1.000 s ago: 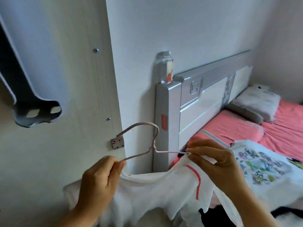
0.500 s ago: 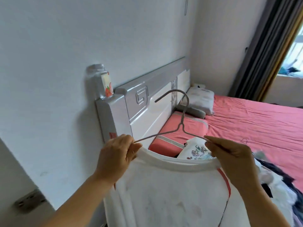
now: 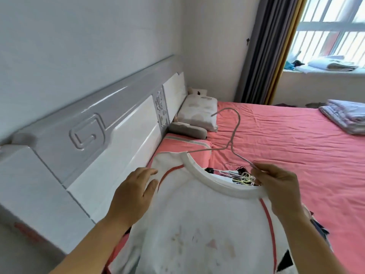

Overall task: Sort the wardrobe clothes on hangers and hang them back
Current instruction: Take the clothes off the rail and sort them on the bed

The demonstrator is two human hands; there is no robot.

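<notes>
The white shirt [image 3: 207,224] hangs low in the middle of view, its neck already threaded on the wire hanger [image 3: 232,139], whose hook rises toward twelve o'clock. At three o'clock of the collar the right hand [image 3: 280,186] pinches the hanger's arm, fingers curled round the wire. At nine o'clock the left hand [image 3: 131,194] lies loose against the shirt's shoulder, fingers fairly straight, gripping nothing as far as I can see. That shoulder looks seated; the right side seems unfinished. Behind the collar a tangle of hangers and clothes [image 3: 241,175] waits on the pink bed [image 3: 286,145], so sorting has plenty left, and nothing is back in the wardrobe.
</notes>
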